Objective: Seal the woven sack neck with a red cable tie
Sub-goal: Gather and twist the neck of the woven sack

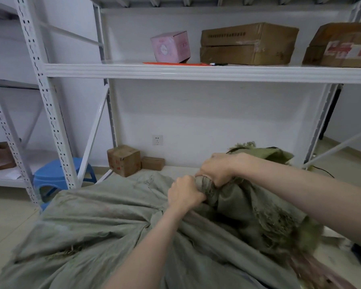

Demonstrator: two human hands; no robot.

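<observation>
- Floor level, under the white shelving: the woven sack [104,215] lies full and slumped, grey-green, with its mouth end turned toward the person's right
- The sack neck [207,185] is bunched and twisted into a tight rope of cloth, and both hands meet on it
- The left hand [186,192] is curled hard round the gathered cloth on the side nearer the sack's body
- The right hand [215,170] is wrapped over the neck on the mouth side, the two fists just beside each other
- Beyond the right hand the loose frayed mouth [265,155] flops out free
- I can see no tie on the neck, so I judge the step in hand to be the gathering and twisting, with the sealing not yet begun
- A thin red strip that I take for the red cable tie [175,63] lies flat on the shelf [113,71] above, just in front of a pink box [170,46] and near a pen [218,64], well apart from the sack
- Next, as I read it, one hand must hold the twist alone while the other goes up for the tie
- After that the tie has to go round the neck close to the holding fist, tip through head, pulled snug; let the grip slacken and the twist will likely spring open
</observation>
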